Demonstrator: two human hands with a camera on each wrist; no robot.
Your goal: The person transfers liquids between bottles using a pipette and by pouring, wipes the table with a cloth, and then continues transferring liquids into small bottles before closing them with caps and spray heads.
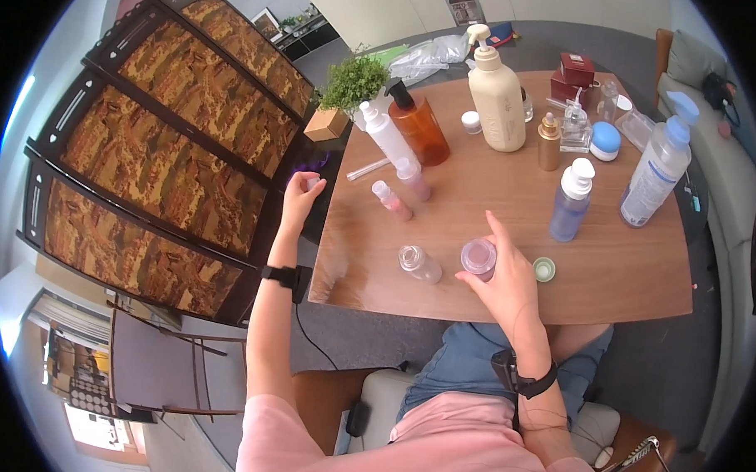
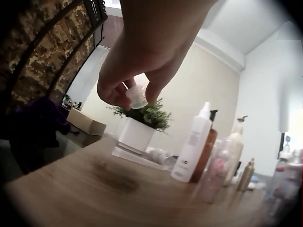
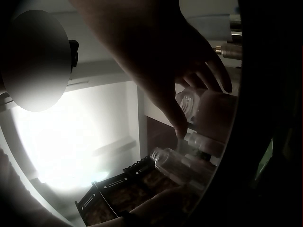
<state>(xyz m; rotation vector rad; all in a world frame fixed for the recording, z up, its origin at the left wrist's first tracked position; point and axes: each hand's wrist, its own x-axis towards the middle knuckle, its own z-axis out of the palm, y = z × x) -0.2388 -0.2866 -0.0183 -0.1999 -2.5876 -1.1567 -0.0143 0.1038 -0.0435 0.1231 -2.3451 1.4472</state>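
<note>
Out past the table's left edge, my left hand [image 1: 300, 202] pinches a small translucent cap [image 2: 137, 97] between thumb and fingers. My right hand [image 1: 510, 282] curves its thumb and fingers round a pinkish, wide-necked bottle [image 1: 479, 258] near the table's front edge; the right wrist view shows its bare threaded neck [image 3: 188, 104]. Just left of that bottle stands a clear bottle [image 1: 419, 264] with an uncapped neck. A small green round lid [image 1: 543, 269] lies beside the right hand. Two small pink bottles, one nearer [image 1: 392, 201] and one behind [image 1: 412, 179], stand farther back.
Across the wooden table [image 1: 479, 206] stand a white spray bottle [image 1: 385, 132], an amber pump bottle [image 1: 423, 131], a cream pump bottle [image 1: 497, 103], a blue foam bottle [image 1: 571, 201] and a large clear pump bottle [image 1: 653, 175]. A potted plant [image 1: 354, 81] is beyond the left corner.
</note>
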